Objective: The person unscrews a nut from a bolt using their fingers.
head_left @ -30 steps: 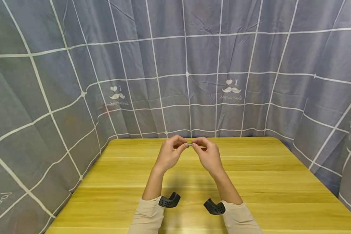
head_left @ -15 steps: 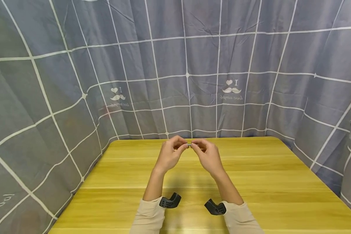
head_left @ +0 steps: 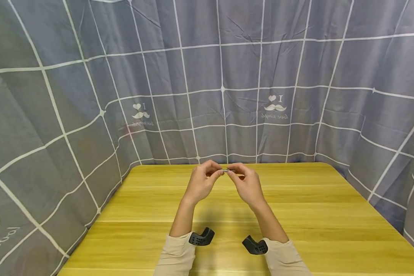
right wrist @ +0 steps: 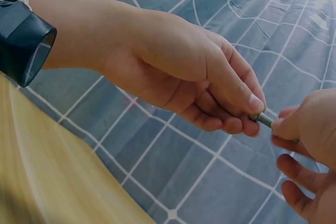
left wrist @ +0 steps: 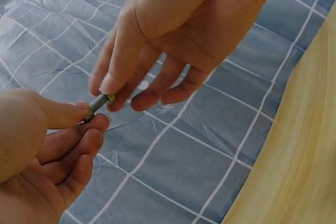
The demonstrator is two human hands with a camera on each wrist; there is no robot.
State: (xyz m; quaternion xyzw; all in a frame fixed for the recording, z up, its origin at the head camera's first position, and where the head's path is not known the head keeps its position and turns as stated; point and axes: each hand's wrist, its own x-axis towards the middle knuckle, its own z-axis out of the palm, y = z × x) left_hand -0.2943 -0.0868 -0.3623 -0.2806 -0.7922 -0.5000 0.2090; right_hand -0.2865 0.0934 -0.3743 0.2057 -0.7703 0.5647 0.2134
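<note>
A small grey metal bolt [head_left: 225, 170] is held lengthwise between both hands, above the far part of the table. My left hand [head_left: 199, 183] pinches one end with thumb and fingers. From the other side, my right hand [head_left: 247, 184] pinches the bolt towards its opposite end. Threads show on the bolt [left wrist: 98, 103] in the left wrist view, with a wider nut-like piece [left wrist: 111, 97] at the right fingertips. In the right wrist view the left fingertips partly cover the wider end of the bolt [right wrist: 265, 120], and the right thumb covers part of the shank.
A yellow wood-grain table [head_left: 141, 207] lies beneath the hands. Grey curtains [head_left: 241, 65] with white grid lines stand behind and on both sides. Each forearm has a black wrist mount [head_left: 201, 237] beside a beige sleeve [head_left: 176, 253].
Both hands stay nearly in place. The right thumb and fingers have shifted slightly on the bolt, and some of it now shows past the right thumb. The head view has moved a little.
</note>
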